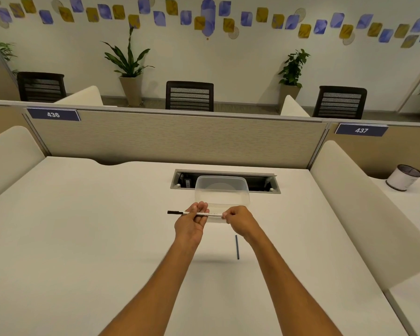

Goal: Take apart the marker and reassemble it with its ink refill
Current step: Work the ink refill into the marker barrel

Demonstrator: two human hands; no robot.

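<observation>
Left hand (192, 220) and right hand (238, 220) both pinch the marker (214, 215) mid-frame, but the loose refill (237, 247) below could roll off the bench (83, 238) if bumped.

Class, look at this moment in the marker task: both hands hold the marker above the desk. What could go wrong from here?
1. The thin blue refill lies loose on the desk, beneath the right forearm; a dropped arm might roll it away.
2. The right hand pinches only the marker's end, so a hard twist could make it slip.
3. The clear container sits just beyond the left hand and may get bumped.
</observation>
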